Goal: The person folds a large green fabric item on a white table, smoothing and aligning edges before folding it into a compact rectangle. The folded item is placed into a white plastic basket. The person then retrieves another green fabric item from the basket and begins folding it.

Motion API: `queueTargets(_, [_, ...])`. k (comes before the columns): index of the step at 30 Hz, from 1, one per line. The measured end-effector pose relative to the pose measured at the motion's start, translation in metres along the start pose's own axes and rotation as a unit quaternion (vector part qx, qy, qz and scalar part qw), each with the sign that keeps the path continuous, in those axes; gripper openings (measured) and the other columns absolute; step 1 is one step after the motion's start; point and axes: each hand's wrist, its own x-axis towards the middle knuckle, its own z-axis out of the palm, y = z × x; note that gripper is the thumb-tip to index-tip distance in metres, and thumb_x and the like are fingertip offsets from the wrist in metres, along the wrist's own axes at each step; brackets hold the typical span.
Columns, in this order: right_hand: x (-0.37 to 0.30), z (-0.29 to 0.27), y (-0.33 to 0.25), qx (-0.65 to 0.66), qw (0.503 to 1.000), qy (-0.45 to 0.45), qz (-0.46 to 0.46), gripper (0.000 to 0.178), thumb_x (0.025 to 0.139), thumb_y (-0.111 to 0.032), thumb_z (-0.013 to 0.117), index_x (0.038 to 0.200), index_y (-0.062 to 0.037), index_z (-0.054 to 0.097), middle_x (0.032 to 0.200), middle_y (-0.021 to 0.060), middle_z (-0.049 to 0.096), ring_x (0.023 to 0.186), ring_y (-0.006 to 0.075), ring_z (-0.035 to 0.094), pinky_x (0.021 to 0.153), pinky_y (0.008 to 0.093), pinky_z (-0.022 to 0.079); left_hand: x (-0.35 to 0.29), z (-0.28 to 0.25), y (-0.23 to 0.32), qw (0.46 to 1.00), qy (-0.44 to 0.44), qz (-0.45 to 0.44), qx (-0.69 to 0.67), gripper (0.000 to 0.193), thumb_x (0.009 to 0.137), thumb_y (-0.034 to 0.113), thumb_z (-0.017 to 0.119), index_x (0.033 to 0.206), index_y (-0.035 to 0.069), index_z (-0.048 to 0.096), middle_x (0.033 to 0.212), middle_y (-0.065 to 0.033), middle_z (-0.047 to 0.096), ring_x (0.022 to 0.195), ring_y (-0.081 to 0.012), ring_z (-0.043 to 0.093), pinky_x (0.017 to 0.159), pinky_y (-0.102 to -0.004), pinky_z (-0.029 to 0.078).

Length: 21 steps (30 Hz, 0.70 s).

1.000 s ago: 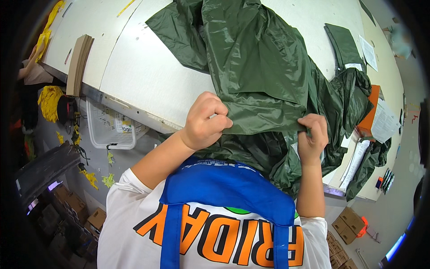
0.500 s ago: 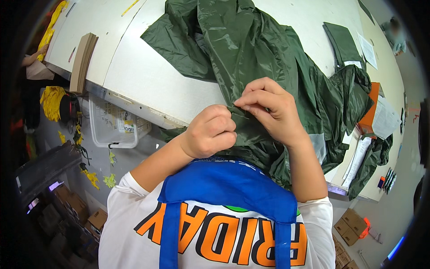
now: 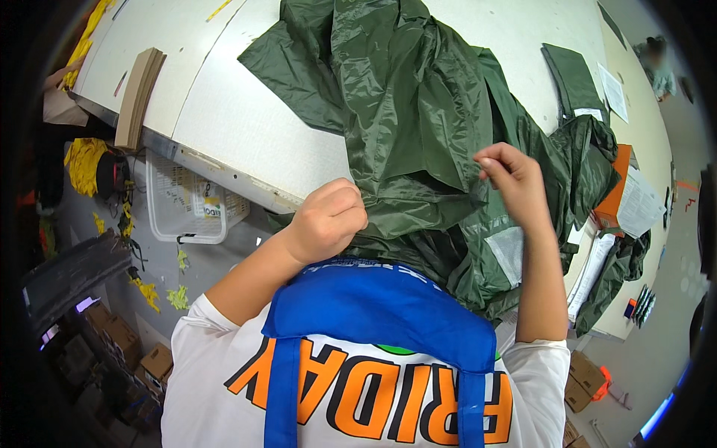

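A large, shiny dark green waterproof garment (image 3: 418, 97) lies crumpled across the table and hangs over its near edge towards me. My left hand (image 3: 328, 222) is closed in a fist on the garment's near left edge. To the right, my right hand (image 3: 517, 181) pinches the same cloth between thumb and fingers, though the fingertips partly hide the grip. Between my hands the cloth spreads into a loose fold with a dark gap under it. A pale grey patch (image 3: 506, 255) shows on the cloth below my right forearm.
On the white table (image 3: 246, 89) stand brown boards (image 3: 140, 97) at left. A folded green piece (image 3: 571, 78), an orange box (image 3: 616, 183) and papers lie at right. A white plastic basket (image 3: 187, 201) sits below the edge. Other people are at far left and far right.
My hands have moved apart: the right went right, the left slightly left and down. The cloth between them has spread out wider, and the pale patch is more exposed.
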Motion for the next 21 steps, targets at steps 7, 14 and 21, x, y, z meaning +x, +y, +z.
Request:
queueTargets(7, [0.049,0.005,0.078,0.011,0.979,0.155,0.131,0.051,0.087,-0.028,0.065,0.123,0.0037,0.048,0.111,0.0167,0.062,0.096,0.0236,0.063,0.083,0.0329,0.050,-0.002,0.001,0.006,0.998,-0.047,-0.035,-0.001,0.020,0.055,-0.009,0.065,0.064,0.002,0.052,0.072,-0.0097,0.049,0.068,-0.0282,0.054,0.060,-0.0353,0.047])
queueTargets(14, [0.033,0.061,0.028,-0.112,0.980,0.112,-0.122,0.030,0.082,-0.012,0.062,0.109,-0.0024,0.055,0.090,0.0173,0.064,0.075,0.0338,0.062,0.070,0.0387,0.051,0.001,-0.026,-0.012,0.859,-0.393,-0.307,-0.114,0.027,0.073,0.006,0.070,0.100,0.004,0.066,0.098,-0.0137,0.060,0.084,-0.0298,0.059,0.074,-0.0344,0.051])
queueTargets(21, [-0.020,0.155,-0.020,-0.308,0.890,-0.169,-0.292,0.043,0.079,-0.018,0.060,0.118,0.0009,0.056,0.083,0.0135,0.060,0.071,0.0286,0.063,0.060,0.0361,0.053,0.095,0.022,-0.084,0.924,-0.097,-0.281,0.239,0.065,0.078,0.012,0.065,0.138,0.010,0.038,0.127,-0.0230,0.047,0.096,-0.0385,0.060,0.082,-0.0465,0.050])
